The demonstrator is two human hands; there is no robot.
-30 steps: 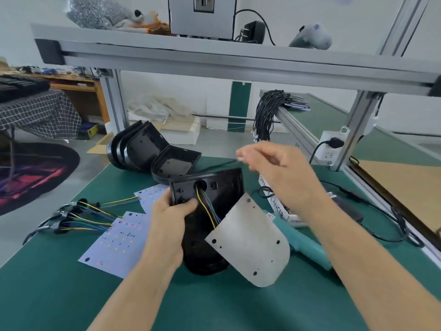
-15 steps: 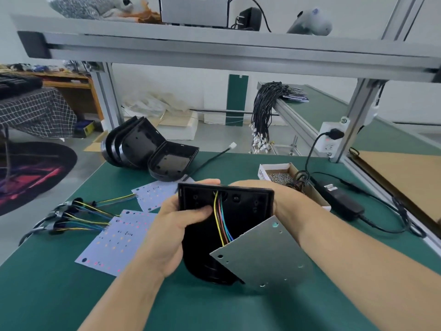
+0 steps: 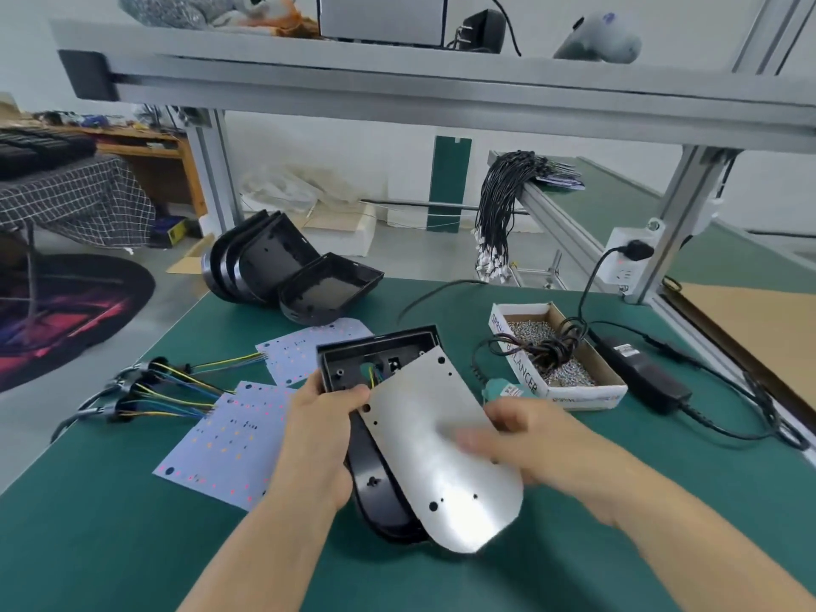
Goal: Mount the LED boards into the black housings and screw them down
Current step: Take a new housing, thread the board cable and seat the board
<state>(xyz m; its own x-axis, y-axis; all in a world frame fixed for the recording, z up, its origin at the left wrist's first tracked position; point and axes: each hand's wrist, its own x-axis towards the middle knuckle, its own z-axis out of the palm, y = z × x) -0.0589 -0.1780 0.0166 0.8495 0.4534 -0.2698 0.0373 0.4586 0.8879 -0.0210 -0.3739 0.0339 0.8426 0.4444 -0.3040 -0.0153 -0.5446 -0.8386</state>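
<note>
Aluminium-backed board [image 3: 437, 452], now swung over housing [image 3: 375, 483], wires tucked in: left hand [image 3: 322, 439] grips housing, right hand [image 3: 530, 439] blurred, grip unclear; seating next.

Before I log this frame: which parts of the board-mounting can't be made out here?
- Head view: the right hand is motion-blurred, so its grip on the LED board is unreadable.
- The board's LED face is turned away; only its bare metal back shows.
- The board and left hand cover most of the black housing interior.
- The screws in the box are too small to identify.
</note>
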